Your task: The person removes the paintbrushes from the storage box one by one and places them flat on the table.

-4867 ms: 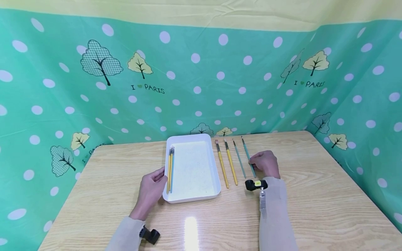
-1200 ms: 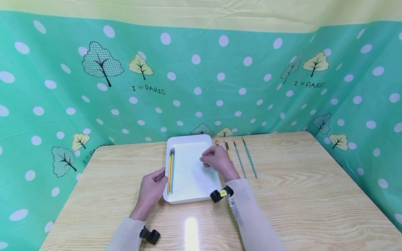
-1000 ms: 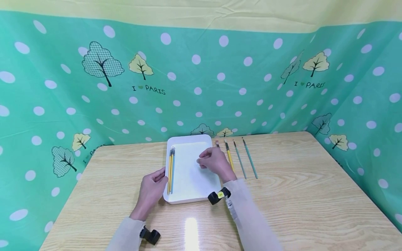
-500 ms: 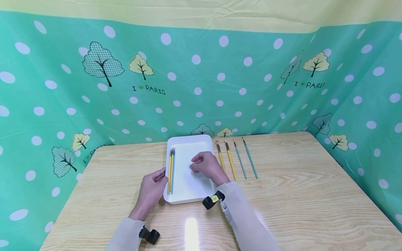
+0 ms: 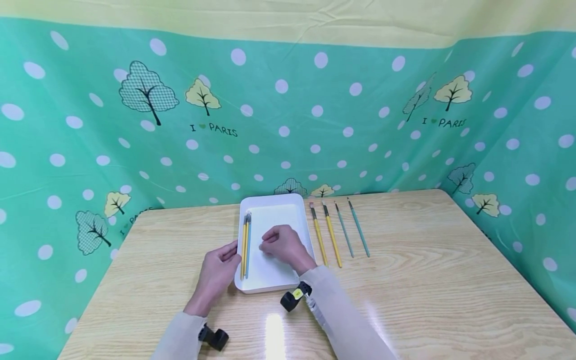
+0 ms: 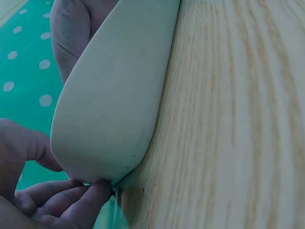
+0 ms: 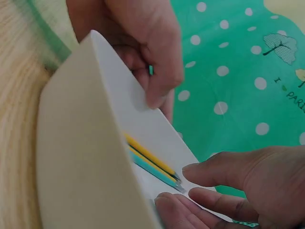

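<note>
A white tray (image 5: 276, 214) lies on the table with two yellow paintbrushes (image 5: 243, 250) and one blue paintbrush (image 5: 248, 252) side by side along its left wall. My left hand (image 5: 216, 272) grips the tray's left wall, thumb at the rim and fingers outside, as the left wrist view also shows on the tray (image 6: 112, 95). Over the tray's middle hovers my right hand (image 5: 284, 246), just right of those brushes. In the right wrist view the right hand (image 7: 257, 186) has a gap between thumb and fingers, with nothing held, near the brush tips.
Right of the tray, two yellow paintbrushes (image 5: 318, 235) and two teal paintbrushes (image 5: 358, 227) lie in a row on the wooden table (image 5: 450, 280). A green dotted curtain (image 5: 270, 120) hangs behind the table's far edge.
My right hand has left the rightmost teal paintbrush and moved left over the tray, drifting closer to the brushes inside. My left hand has stayed on the tray.
</note>
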The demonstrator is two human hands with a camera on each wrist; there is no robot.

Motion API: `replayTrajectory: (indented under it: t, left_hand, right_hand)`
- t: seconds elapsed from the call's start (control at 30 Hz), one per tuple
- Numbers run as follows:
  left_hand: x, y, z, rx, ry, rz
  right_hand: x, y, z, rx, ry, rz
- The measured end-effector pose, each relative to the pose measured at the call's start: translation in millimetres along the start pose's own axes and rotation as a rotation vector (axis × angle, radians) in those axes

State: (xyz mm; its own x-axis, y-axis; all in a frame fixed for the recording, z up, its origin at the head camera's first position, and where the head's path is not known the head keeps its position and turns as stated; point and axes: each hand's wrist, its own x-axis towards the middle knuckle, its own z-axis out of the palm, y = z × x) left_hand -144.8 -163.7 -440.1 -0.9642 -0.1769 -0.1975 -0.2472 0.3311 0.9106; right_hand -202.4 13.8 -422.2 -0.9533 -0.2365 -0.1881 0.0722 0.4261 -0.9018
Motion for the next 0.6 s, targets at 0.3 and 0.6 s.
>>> replayTrajectory:
  t: [0.3, 0.6]
  left_hand:
    - [2.1, -1.0, -3.7, -0.038, -0.04, -0.007]
    - [0.3, -1.3, -5.5, -0.045, -0.055, 0.017]
  right_hand:
    - [-2.1, 1, 19, 0.017, 0.008, -0.004]
    - [-5.5, -4, 29, 0.04, 0.005, 0.043]
